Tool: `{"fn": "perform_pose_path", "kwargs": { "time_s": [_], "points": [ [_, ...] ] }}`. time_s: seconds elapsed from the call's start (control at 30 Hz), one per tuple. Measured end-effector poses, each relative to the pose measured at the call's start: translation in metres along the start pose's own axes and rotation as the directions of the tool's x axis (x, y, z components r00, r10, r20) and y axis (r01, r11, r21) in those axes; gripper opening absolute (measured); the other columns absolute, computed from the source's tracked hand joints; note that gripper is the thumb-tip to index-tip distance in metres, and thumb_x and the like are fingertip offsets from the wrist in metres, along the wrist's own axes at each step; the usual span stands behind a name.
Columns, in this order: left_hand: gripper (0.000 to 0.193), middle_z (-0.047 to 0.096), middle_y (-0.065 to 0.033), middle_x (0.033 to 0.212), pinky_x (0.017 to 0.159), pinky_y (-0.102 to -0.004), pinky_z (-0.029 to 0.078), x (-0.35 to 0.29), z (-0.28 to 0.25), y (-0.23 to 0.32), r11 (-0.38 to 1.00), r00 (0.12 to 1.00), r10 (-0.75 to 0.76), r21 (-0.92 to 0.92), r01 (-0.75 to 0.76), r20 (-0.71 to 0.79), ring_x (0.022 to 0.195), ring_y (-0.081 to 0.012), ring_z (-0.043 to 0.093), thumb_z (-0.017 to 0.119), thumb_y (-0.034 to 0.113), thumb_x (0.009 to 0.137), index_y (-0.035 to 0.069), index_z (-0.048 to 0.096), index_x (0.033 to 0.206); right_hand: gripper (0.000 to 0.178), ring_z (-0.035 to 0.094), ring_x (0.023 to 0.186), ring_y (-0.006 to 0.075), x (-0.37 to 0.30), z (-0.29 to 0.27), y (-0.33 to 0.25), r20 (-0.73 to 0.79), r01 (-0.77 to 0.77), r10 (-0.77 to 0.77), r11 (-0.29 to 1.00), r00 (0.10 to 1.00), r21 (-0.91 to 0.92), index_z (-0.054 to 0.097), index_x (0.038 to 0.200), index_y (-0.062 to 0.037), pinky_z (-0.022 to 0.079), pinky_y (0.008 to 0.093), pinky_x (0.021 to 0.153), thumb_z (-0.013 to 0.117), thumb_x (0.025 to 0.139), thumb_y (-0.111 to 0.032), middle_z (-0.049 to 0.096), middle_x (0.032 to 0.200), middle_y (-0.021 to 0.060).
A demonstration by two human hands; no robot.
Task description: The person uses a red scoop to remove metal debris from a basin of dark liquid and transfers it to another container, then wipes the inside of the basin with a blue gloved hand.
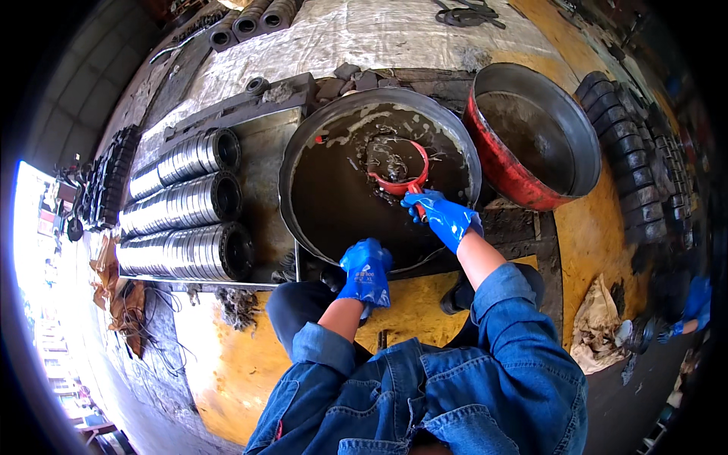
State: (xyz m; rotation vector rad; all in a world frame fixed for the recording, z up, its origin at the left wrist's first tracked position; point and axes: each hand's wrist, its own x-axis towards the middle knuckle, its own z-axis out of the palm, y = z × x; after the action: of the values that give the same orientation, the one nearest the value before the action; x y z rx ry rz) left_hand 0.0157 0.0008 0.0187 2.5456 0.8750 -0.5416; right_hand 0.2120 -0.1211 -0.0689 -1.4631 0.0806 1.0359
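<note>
Your R hand [438, 215] grips red hoop tool [408, 186] over basin [449, 125]; L hand [365, 269] nr its near edge, can't tell grip. Ring stacks [182, 208] L, red tub [497, 161] R of basin.

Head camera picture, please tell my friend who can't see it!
A person's blue-gloved right hand holds a red hoop-shaped tool at a round basin of dark liquid, the left hand near its closest rim. Shiny metal rings lie left; a red tub is right.

Blown-out light far left; glare on shiny grey metal rings [178, 208] toward left edge of flat metal tray [273, 158]; highlights on glossy blue-gloved right hand [446, 217]. Right side dim, possibly blurred; fisheye bending, black corners.
</note>
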Motion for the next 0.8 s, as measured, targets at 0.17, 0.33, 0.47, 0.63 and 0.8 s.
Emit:
{"fn": "perform_pose_path", "kwargs": {
  "time_s": [0.17,0.33,0.47,0.63,0.8],
  "points": [
    [0.026,0.072,-0.0133,0.112,0.091,-0.0441,0.054,0.0,-0.005,-0.002,0.999,0.999,-0.031,-0.015,0.032,0.028,0.109,-0.0342,0.067,0.062,0.026,0.086,0.014,0.077,0.103,0.033,0.063,0.063,0.012,-0.02,0.026,-0.01,0.048,0.034,-0.034,0.999,0.998,0.002,0.066,0.114,-0.0094,0.053,0.0285,0.051,0.076,0.085,-0.021,0.073,0.091,0.0056],
    [0.026,0.072,-0.0131,0.112,0.091,-0.0439,0.054,0.0,-0.002,-0.004,0.998,0.998,-0.059,-0.014,0.059,0.013,0.109,-0.034,0.067,0.062,0.024,0.085,0.015,0.077,0.104,0.039,0.063,0.067,0.0111,-0.037,0.041,-0.018,0.073,0.063,-0.065,0.998,0.995,0.021,0.063,0.123,-0.0079,0.053,0.0272,0.056,0.074,0.088,-0.021,0.073,0.094,0.0052],
    [0.026,0.072,-0.013,0.11,0.09,-0.0437,0.055,0.002,0.002,-0.008,0.998,0.998,-0.06,-0.015,0.06,0.006,0.107,-0.0343,0.068,0.062,0.024,0.085,0.015,0.077,0.104,0.046,0.063,0.062,0.0104,-0.046,0.047,-0.027,0.094,0.092,-0.09,0.996,0.992,-0.016,0.059,0.132,-0.0099,0.054,0.0277,0.051,0.073,0.089,-0.017,0.073,0.101,0.0061],
    [0.026,0.073,-0.0132,0.108,0.088,-0.0439,0.056,-0.002,-0.004,-0.003,1.0,1.0,-0.021,-0.012,0.021,-0.01,0.104,-0.0343,0.069,0.063,0.026,0.085,0.016,0.077,0.104,0.046,0.062,0.063,0.0098,-0.058,0.038,-0.037,0.086,0.1,-0.099,0.995,0.991,-0.011,0.059,0.133,-0.0107,0.053,0.0275,0.052,0.073,0.09,-0.021,0.072,0.101,0.0057],
    [0.031,0.071,-0.0187,0.108,0.088,-0.0458,0.055,0.01,0.008,-0.01,0.998,0.998,-0.065,-0.018,0.066,0.019,0.103,-0.037,0.068,0.063,0.034,0.086,0.012,0.075,0.105,0.045,0.062,0.064,0.0092,-0.067,0.024,-0.058,0.102,0.138,-0.15,0.983,0.983,0.118,0.06,0.132,-0.0107,0.052,0.0272,0.051,0.072,0.091,-0.023,0.072,0.103,0.0054]
  ]
}}
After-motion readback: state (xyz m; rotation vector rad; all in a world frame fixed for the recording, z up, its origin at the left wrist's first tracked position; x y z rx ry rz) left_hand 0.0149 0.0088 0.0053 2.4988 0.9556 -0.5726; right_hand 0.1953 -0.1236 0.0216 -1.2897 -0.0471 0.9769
